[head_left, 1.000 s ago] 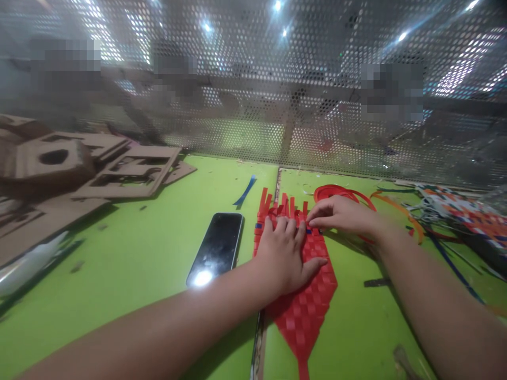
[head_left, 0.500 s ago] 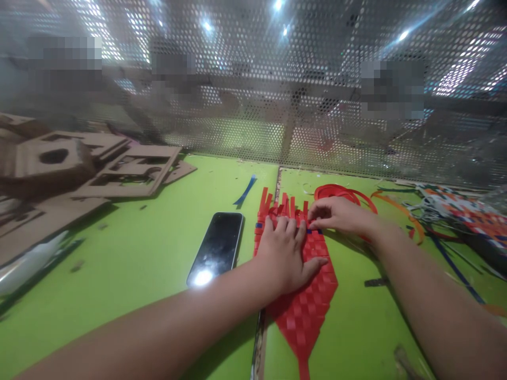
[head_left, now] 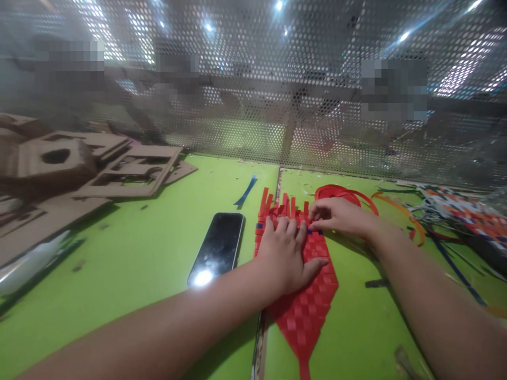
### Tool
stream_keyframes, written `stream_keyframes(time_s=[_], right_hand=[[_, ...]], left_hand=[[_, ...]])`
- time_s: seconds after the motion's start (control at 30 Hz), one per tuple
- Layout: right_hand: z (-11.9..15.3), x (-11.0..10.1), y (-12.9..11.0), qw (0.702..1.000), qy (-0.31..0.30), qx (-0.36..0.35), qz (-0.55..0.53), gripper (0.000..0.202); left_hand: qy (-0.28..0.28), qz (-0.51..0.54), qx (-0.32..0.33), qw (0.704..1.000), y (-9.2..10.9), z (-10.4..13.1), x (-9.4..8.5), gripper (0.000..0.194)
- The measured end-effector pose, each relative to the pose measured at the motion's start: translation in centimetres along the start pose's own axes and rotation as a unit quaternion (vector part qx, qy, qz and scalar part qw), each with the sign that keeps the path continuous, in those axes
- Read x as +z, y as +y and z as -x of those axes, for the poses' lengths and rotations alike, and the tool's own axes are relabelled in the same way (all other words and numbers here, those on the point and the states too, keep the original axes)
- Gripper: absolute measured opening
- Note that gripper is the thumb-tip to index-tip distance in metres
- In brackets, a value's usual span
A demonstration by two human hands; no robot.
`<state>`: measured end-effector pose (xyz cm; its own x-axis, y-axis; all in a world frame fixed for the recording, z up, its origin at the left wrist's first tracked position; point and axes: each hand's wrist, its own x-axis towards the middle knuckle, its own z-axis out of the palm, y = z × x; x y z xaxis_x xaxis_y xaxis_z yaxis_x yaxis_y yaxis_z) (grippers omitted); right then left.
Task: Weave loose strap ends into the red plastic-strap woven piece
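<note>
Mesh screen [head_left: 253,132] bounds green table [head_left: 138,243]; cardboard [head_left: 29,158] far left. Red weave [head_left: 303,316] straddles seam [head_left: 259,348]. Left hand [head_left: 279,258] flat on weave, gripping nothing; right hand [head_left: 340,214] at its right edge, fingers narrow, hold unclear. Phone [head_left: 217,243] just left.

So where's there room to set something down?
Widest: the green tabletop between the cardboard pieces and the phone, bar small specks. Crowded: the red weave, left hand on it, right hand at its edge; and the right side's loose strips.
</note>
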<state>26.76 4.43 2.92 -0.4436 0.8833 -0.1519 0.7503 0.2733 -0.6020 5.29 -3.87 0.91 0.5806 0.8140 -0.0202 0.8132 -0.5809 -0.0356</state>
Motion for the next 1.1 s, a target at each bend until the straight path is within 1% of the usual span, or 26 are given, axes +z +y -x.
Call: stream_keyframes(time_s=[0.17,0.27,0.5,0.67,0.8,0.93,1.1], right_hand=[[0.7,-1.1,0.1,0.999,-0.031,0.007,0.016,0.017],[1.0,-1.8,0.1,0.999,-0.042,0.008,0.028,0.018],[0.8,-1.4,-0.2,0.998,-0.066,0.002,0.022,0.013],[1.0,-1.7,-0.6,0.999,-0.041,0.024,0.02,0.026],[1.2,-1.8,-0.9,0.998,-0.042,0.035,0.031,0.027],[1.0,-1.4,-1.2,0.998,-0.043,0.043,0.024,0.029],[0.6,-0.5,-1.5,0.998,0.001,0.066,-0.003,0.026]], left_hand=[[-0.008,-0.001,-0.001,1.0,-0.1,0.0,0.0,0.103],[-0.007,0.002,-0.001,1.0,-0.1,0.0,0.1,0.102],[-0.015,0.003,-0.003,1.0,0.0,0.1,-0.1,0.102],[-0.026,-0.001,0.0,1.0,0.0,0.0,-0.3,0.102],[-0.028,-0.001,-0.002,1.0,0.0,0.0,-0.3,0.102],[-0.033,-0.002,-0.001,0.999,0.0,0.0,-0.3,0.102],[-0.036,-0.001,-0.003,0.999,-0.1,-0.1,-0.3,0.103]])
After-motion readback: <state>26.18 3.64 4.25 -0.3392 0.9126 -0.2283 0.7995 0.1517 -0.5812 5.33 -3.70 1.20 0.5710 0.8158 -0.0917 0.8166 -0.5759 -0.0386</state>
